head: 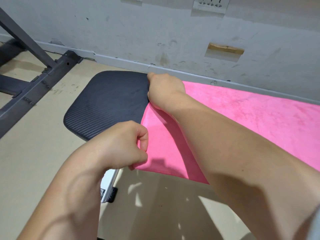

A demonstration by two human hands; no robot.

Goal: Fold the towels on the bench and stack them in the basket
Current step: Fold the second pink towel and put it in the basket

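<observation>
A pink towel [251, 118] lies spread along the black padded bench [107, 104] and runs off the right edge of the view. My left hand [124, 144] pinches the towel's near left corner, which hangs past the bench's front edge. My right hand [164, 89] reaches across and grips the far left corner near the wall. The left end of the bench pad is bare. No basket is in view.
A dark metal frame [34, 80] stands on the floor to the left. A scuffed grey wall [173, 40] with a skirting board runs close behind the bench. The bench's white leg [109, 186] shows below my left wrist. Tan floor lies in front.
</observation>
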